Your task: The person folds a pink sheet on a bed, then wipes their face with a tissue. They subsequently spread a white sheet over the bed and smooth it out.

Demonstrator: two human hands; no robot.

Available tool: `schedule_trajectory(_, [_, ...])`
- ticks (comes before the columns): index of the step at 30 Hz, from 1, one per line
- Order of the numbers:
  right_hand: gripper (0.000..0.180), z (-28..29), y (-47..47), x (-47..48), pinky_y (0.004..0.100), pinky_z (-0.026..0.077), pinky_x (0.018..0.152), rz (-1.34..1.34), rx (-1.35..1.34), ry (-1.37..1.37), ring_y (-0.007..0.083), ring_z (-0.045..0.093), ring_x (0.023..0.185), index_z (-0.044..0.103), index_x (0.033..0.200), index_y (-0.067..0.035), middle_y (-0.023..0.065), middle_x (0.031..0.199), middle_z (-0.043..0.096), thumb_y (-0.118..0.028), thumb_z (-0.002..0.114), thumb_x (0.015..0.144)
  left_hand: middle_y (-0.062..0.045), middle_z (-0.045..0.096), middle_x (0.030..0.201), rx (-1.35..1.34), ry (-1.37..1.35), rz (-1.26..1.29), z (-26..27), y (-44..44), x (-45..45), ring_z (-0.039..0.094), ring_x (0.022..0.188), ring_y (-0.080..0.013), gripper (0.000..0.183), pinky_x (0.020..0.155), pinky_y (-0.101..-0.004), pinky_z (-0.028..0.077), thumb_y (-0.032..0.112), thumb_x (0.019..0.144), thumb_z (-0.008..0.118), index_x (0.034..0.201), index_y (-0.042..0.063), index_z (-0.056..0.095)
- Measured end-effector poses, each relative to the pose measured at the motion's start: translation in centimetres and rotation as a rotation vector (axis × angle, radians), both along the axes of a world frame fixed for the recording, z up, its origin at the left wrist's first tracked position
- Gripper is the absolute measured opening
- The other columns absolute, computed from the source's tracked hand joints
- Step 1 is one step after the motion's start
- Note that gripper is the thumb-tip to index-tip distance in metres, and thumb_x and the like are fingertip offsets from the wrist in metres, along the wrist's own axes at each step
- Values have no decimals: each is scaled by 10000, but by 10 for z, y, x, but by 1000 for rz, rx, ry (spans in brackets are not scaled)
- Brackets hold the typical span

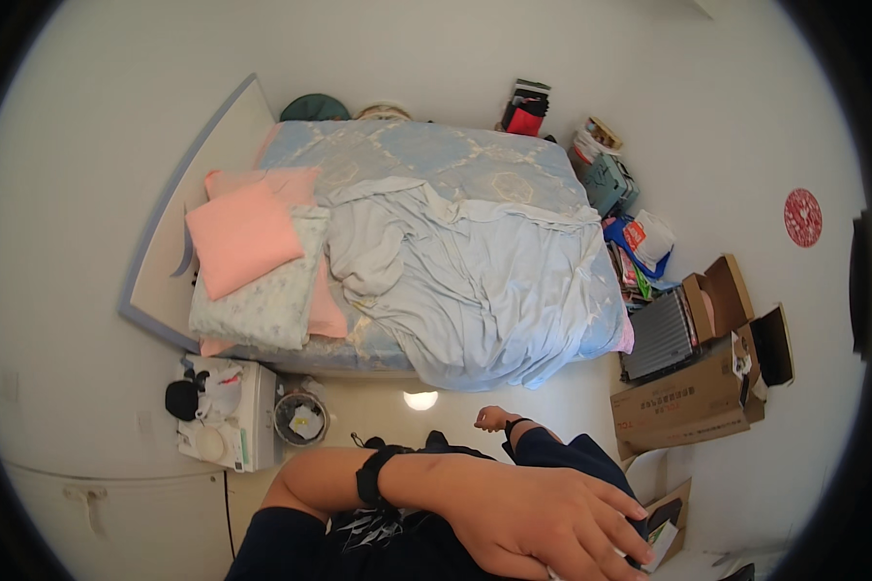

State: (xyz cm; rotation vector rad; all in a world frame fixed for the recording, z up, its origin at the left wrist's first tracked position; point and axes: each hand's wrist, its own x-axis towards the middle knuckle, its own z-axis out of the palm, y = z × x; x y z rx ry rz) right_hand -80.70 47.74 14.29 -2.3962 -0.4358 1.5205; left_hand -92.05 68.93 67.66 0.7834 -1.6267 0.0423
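Observation:
My left hand (552,519) reaches across my chest and lies palm down by my right upper arm, its fingers slightly apart. A small bit of something white shows under its palm; what it is cannot be seen. My right hand (490,419) hangs lower, beyond my dark sleeve, fingers loosely curled, with no object visible in it. Both wrists wear black bands. Before me stands a bed with a blue patterned mattress (443,156). A crumpled pale blue sheet (472,283) covers part of it. Pink pillows (243,240) and a folded floral quilt (254,316) lie near the headboard (182,218).
Left of me are a white bedside cabinet (261,421) with items on top and a waste bin (301,420). Cardboard boxes (683,414), bags (647,240) and a teal case (605,185) line the right wall. A red round decoration (803,218) hangs above.

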Motion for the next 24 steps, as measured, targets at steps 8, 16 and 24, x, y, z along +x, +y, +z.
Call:
schedule_trajectory(8, [309,-5,-6,-16,309,526,571,-231,10,8,187,636,665,631,999,-27,93,802,673,-279,625,820,-91,568,1261,-198,16,-3,-43,13,-12,456,1256,-283,373,1071,-465,245,201,970,345,1174,51,618])
schedule_trajectory(16, [301,-36,-64,-35,352,524,627,-416,67,-105,226,644,684,634,966,-19,124,806,681,-273,609,806,-123,606,1174,197,55,148,-76,64,29,586,1065,-275,324,848,-366,482,33,809,513,1123,37,595])
schedule_trajectory(24, [378,47,-38,-30,297,461,842,-631,616,-317,199,612,938,601,1128,-24,129,1013,653,-333,518,925,-166,580,1164,759,60,688,-284,-5,99,568,1019,-332,526,858,-384,468,-107,729,457,1211,90,537])
